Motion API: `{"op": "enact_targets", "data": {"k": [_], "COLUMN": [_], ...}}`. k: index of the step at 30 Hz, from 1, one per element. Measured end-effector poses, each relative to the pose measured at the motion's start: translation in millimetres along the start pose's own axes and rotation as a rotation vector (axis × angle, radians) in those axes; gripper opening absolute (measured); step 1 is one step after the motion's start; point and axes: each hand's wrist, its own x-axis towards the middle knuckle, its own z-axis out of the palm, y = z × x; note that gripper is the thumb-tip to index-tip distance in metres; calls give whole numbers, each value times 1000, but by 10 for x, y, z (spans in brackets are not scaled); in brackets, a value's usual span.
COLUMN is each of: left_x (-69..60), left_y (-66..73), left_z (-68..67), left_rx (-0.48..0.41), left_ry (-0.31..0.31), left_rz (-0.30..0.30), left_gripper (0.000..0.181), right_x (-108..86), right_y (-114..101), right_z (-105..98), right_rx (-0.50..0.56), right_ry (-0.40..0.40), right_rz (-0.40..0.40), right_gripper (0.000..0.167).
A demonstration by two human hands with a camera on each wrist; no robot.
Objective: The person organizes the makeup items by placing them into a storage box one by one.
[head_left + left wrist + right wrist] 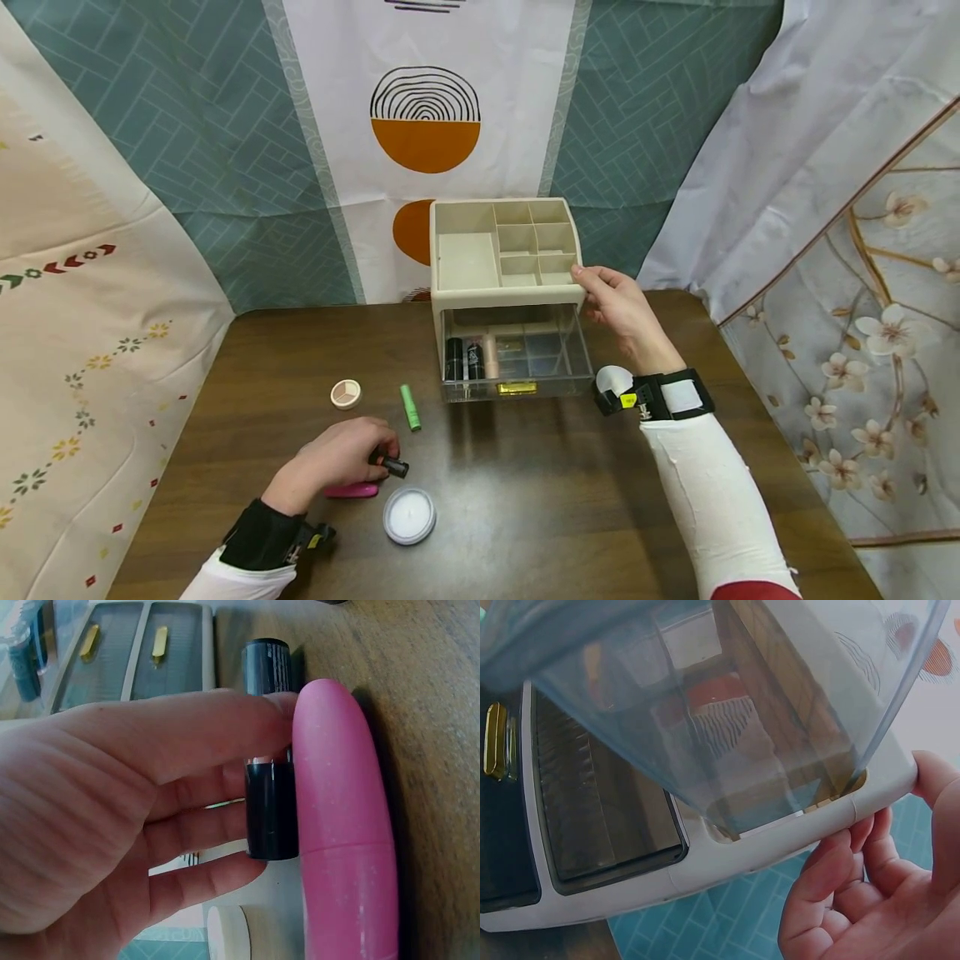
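My left hand [347, 454] pinches a black lipstick tube [393, 466] between thumb and fingers, low over the table. In the left wrist view the lipstick [271, 814] lies right alongside a pink mascara-like tube [345, 802]. My right hand [621, 310] grips the right side edge of a cream makeup organizer [510, 296], its thumb near the top corner. The organizer's clear upper drawer [551, 385] is pulled out, with several cosmetic tubes [475, 360] standing at its left. Closer up, the right wrist view shows the fingers [829, 870] against the organizer's side.
On the table [540, 517] near my left hand lie a green tube [410, 407], a small round palette [346, 394] and a round white-lidded jar [409, 516]. Patterned cloth [217, 167] hangs behind the organizer and at both sides. Lower drawers have gold handles [160, 643].
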Motion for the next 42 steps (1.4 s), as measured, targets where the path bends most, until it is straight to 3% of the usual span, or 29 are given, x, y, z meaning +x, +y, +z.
{"op": "enact_targets", "data": {"k": [5,10,15,24,33,37,42], "left_x": [-25,-42,-45,-53,-52,1,134], "left_y": [-13,-17,34,298,499,587,782], "left_z": [-33,-86,-168,-471,-734,-823,-989], "left_rx": [-22,-54,-164,-440,-520,-547,-624], "left_ry": [5,54,121,247,407,490,550], "left_rz": [6,36,79,136,126,114,66], "left_gripper": [25,24,25,29,54,51,44], "right_x": [-8,-9,-4,-11,-29,-19,3], "right_y": [-1,-3,-2,6,30,30,12], "right_z": [23,23,23,18,11,8,11], "right_rx": [15,9,20,48,-3,-4,24], "right_ry": [1,14,11,0,-3,-3,4], "right_rz": [1,0,-10,-31,0,-3,-27], "right_gripper": [43,42,42,40,51,53,46]}}
